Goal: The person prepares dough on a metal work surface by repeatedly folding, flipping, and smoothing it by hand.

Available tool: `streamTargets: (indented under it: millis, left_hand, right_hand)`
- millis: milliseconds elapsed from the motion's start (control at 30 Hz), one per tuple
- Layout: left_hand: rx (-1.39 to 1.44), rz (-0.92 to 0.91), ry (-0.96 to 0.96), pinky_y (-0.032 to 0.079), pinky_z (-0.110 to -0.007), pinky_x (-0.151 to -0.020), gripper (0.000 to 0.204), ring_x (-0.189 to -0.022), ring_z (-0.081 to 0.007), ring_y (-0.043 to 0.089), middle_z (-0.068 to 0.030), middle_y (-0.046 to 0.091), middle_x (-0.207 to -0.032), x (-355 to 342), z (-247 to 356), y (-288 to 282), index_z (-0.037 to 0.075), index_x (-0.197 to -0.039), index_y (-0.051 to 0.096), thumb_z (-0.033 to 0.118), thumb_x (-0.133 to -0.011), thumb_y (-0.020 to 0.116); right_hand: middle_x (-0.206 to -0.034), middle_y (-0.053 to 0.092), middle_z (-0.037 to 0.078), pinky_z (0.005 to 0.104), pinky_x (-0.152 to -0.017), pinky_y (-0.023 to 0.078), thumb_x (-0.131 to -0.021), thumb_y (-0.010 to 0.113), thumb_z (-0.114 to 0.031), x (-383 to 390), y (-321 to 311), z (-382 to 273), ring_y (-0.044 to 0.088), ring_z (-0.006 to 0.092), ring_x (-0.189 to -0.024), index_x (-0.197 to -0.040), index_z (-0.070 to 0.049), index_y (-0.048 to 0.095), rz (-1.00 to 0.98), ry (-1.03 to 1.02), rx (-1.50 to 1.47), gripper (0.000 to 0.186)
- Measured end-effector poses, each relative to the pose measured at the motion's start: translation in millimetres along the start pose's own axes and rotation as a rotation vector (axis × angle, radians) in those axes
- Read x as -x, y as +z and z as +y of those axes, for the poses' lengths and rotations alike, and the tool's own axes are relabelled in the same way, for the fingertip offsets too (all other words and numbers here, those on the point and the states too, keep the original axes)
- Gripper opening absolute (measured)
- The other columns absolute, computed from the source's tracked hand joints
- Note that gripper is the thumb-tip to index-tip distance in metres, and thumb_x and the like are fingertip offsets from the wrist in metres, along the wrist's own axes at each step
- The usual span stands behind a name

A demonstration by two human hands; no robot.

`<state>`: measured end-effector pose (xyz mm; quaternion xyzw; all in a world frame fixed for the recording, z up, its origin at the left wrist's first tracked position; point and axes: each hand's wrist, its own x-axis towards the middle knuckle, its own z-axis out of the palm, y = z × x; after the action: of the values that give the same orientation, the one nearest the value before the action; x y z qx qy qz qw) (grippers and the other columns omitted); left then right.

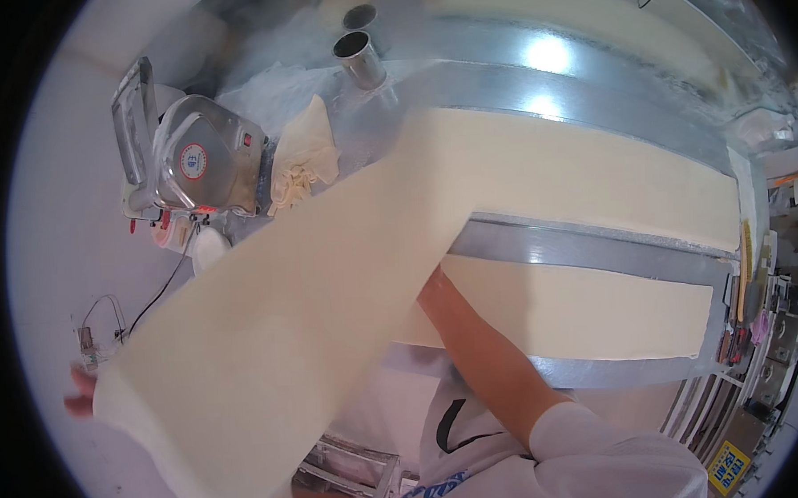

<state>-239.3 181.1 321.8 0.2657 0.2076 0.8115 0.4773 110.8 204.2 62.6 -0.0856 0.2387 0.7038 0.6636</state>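
A long, pale sheet of dough (277,317) is lifted off the metal table and slants down toward the lower left. Its far part seems to run on into the dough strip lying flat at the back (591,156). My left hand (82,390) grips the sheet's left edge; only some fingers show, and the rest is behind the dough. My right hand (432,285) reaches under the raised sheet near its right edge, its fingers hidden. Beside my right forearm, a second flat dough strip (615,311) lies along the table's near side.
At the left stands a metal machine (203,155) with a black cord. Dough scraps (304,160) lie beside it, near a metal cylinder (360,62). A white round container (208,248) sits below the machine. Long-handled tools (736,310) line the metal table's (523,243) right end.
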Motion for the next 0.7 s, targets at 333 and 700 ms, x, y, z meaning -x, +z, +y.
streamTargets:
  millis: [333,700]
  left_hand:
    - [-0.148,0.179,0.231,0.021,-0.043,-0.136,0.062,-0.164,-0.0236,0.030,-0.0081,0.033,-0.178,58.2,120.4,-55.1,0.014,-0.174,0.027,0.032,-0.118,0.044]
    - [0.228,-0.087,-0.596,0.019,-0.043,-0.137,0.060,-0.164,-0.0214,0.029,-0.0051,0.033,-0.178,139.5,-133.1,31.9,0.017,-0.174,0.028,0.033,-0.118,0.044]
  right_hand:
    - [-0.144,0.067,0.013,0.0469,-0.111,0.057,-0.111,0.059,-0.021,53.8,1.5,-22.8,0.064,0.0299,-0.135,-0.154,-0.003,0.053,-0.197,0.100,0.160,0.047]
    - [-0.150,0.063,0.013,0.0464,-0.115,0.055,-0.108,0.064,-0.019,379.0,-62.4,-305.2,0.061,0.0303,-0.139,-0.156,-0.004,0.052,-0.357,-0.478,0.230,0.052]
